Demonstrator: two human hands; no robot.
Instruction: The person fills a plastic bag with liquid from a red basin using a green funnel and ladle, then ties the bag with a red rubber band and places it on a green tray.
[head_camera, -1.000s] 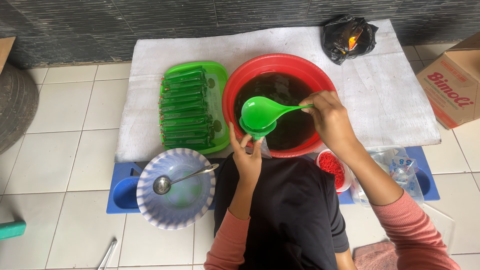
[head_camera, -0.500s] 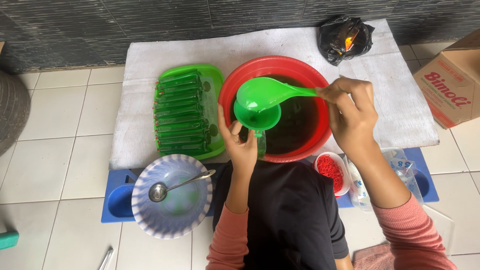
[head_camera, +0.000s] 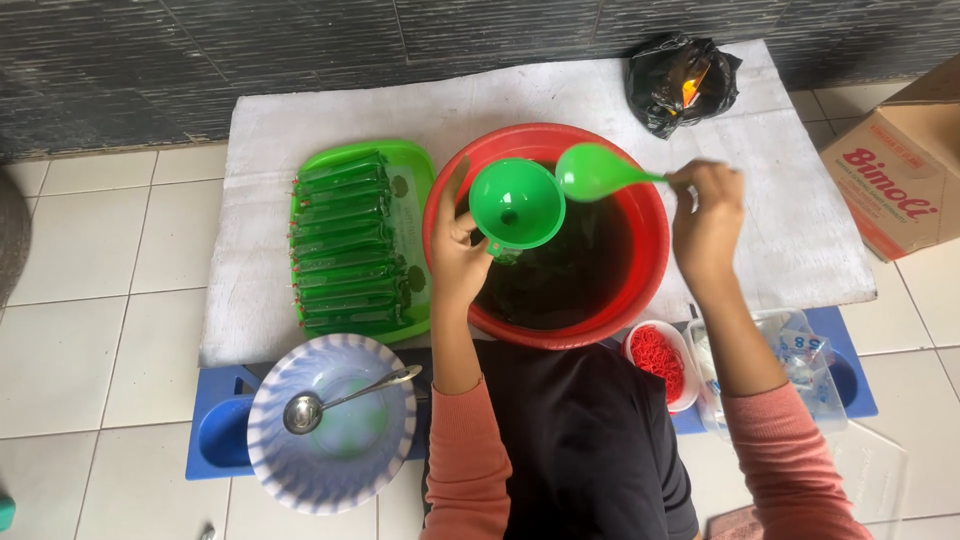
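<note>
My left hand (head_camera: 458, 258) grips a green funnel (head_camera: 516, 204) by its spout, holding it over the left side of a red basin (head_camera: 648, 250) of dark liquid. My right hand (head_camera: 706, 222) holds the handle of a green ladle (head_camera: 598, 172), whose bowl hangs just beside the funnel's right rim, above the basin. Whatever sits under the funnel is hidden by my hand.
A green tray (head_camera: 412, 165) of several filled green packets lies left of the basin on a white cloth (head_camera: 330, 120). Nearer me are a bluish bowl (head_camera: 300, 480) with a metal spoon (head_camera: 335, 402), a small bowl of red bands (head_camera: 660, 358), clear plastic bags (head_camera: 800, 360), a black bag (head_camera: 682, 82), a cardboard box (head_camera: 900, 180).
The funnel and my left hand have risen and shifted over the basin. The ladle has lifted away from the funnel's mouth to its right side.
</note>
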